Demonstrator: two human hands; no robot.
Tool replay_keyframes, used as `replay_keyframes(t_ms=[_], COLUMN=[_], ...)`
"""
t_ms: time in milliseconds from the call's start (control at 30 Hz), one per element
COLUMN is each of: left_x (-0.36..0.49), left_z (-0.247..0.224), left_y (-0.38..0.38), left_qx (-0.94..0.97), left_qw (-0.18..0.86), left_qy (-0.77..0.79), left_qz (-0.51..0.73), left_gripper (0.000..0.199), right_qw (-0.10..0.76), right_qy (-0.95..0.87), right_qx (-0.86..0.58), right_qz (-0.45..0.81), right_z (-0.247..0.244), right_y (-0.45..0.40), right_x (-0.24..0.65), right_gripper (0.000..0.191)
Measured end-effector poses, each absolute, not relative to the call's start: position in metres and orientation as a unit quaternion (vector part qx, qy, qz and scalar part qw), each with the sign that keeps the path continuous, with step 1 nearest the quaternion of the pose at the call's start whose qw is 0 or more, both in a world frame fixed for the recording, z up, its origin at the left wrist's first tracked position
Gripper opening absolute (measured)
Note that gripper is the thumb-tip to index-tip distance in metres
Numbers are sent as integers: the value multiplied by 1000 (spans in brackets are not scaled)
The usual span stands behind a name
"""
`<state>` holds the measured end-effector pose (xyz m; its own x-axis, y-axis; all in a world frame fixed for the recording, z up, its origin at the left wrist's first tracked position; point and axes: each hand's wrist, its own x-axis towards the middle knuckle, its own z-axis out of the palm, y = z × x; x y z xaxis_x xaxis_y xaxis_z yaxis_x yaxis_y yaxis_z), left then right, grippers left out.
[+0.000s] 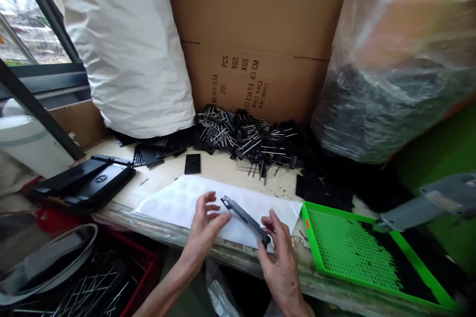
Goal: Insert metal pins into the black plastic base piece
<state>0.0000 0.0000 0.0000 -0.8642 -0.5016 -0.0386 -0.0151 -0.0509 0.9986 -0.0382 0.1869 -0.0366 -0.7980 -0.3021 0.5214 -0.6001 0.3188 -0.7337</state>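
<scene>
A long, narrow black plastic part [243, 215] is held aslant above a white sheet with pale round spots [167, 200]. My right hand [280, 262] grips the part's near end between thumb and fingers. Close to its far end, my left hand [204, 225] has its fingers apart and holds nothing. Beyond the sheet lies a heap of black parts with thin metal pins [238, 133]. One small black rectangular plate [192, 164] lies by itself in front of the heap.
At right stands a green mesh tray [310, 237] with small black pieces, a grey power tool [431, 203] above it. Black panels [100, 173] are stacked at left, over a red crate [147, 277] of pinned parts. A white sack [130, 49] and cardboard [260, 20] stand behind.
</scene>
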Motion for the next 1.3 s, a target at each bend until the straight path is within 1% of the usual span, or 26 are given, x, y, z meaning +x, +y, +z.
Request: replay_keyframes(t_ms=[67, 100, 200, 300, 367, 467, 567, 600, 667, 700, 733, 800, 833, 867, 933, 1000, 1033, 1067, 1100, 1200, 1233, 1300], left_x=[-1, -3, -17, -29, -31, -22, -9, -5, 1, 4, 7, 13, 16, 19, 25, 29, 31, 32, 32, 29, 29, 29], left_z=[1, 1, -1, -5, -6, -2, 4, 6, 9, 10, 10, 8, 6, 3, -3, -7, -8, -8, -6, 1, 3, 9], left_y=[-14, -21, -35, -38, -35, -29, -23, -20, -11, -5, 1, 10, 11, 11, 4, -9, -15, -22, -27, -36, -36, -32], left_qx=[141, 108, 10, -46, -55, -29, 28, 52, 94, 108, 115, 114, 114, 120, 147, 165, 154, 128, 95, 16, 7, 5], left_qw=[195, 190, 137, 99, 95, 103, 101, 97, 92, 92, 89, 61, 43, 30, 54, 136, 168, 185, 189, 171, 170, 171], left_qy=[-723, -748, -794, -806, -804, -787, -749, -729, -680, -656, -629, -563, -532, -511, -526, -612, -660, -705, -740, -789, -793, -800], left_qz=[-647, -626, -591, -581, -585, -608, -654, -675, -722, -741, -764, -816, -838, -850, -836, -761, -716, -673, -638, -590, -585, -575], left_gripper=[66, 63, 37, 21, 17, 13, 10, 11, 19, 24, 28, 34, 37, 41, 54, 74, 81, 81, 71, 24, 16, 12], right_qw=[109, 91, 60, 71, 94, 112, 70, 52, 13, -15, -46, -87, -82, -55, 25, 86, 102, 113, 121, 132, 132, 123], right_qy=[-815, -823, -828, -824, -823, -821, -803, -784, -729, -708, -698, -717, -739, -760, -791, -805, -808, -810, -809, -805, -803, -800], right_qx=[299, 305, 317, 318, 312, 310, 272, 246, 201, 190, 186, 188, 194, 210, 265, 326, 350, 369, 386, 413, 416, 419], right_qz=[484, 471, 459, 464, 465, 466, 526, 568, 654, 681, 690, 666, 640, 613, 552, 489, 462, 442, 425, 405, 405, 411], right_z=[-31, -29, -24, -20, -16, -6, 3, 4, 7, 7, 9, 12, 14, 17, 22, 24, 24, 24, 23, 20, 19, 13], right_y=[191, 192, 188, 179, 174, 171, 168, 166, 159, 155, 150, 144, 142, 142, 145, 150, 152, 154, 155, 156, 156, 158], right_x=[-45, -49, -57, -59, -59, -59, -60, -60, -58, -56, -54, -48, -46, -44, -43, -45, -46, -47, -48, -47, -46, -43], right_gripper=[56, 54, 45, 27, 18, 17, 14, 21, 52, 61, 59, 31, 20, 15, 11, 15, 17, 18, 19, 19, 18, 15])
